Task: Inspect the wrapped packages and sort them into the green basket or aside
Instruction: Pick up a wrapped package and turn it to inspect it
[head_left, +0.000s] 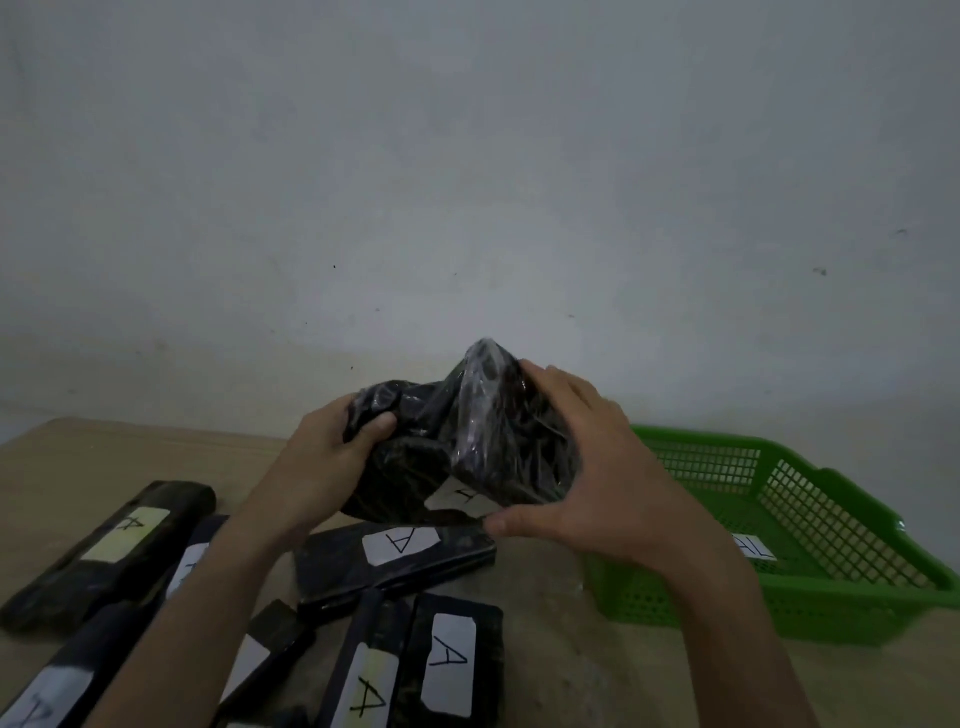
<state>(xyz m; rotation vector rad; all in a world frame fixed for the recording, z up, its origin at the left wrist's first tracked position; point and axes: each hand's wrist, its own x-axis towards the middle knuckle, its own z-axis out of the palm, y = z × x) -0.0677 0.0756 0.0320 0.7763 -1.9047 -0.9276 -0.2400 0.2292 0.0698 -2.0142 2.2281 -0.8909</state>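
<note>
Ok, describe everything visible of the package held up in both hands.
The held package is black, wrapped in glossy, crinkled plastic film, its wrap bunched into a peak. It is held above the table. The left hand grips its left end; the right hand wraps round its right side. A white label shows partly on its underside, its mark unreadable.

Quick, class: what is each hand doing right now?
Left hand: grips the black wrapped package.
Right hand: holds the same package, thumb underneath.
</note>
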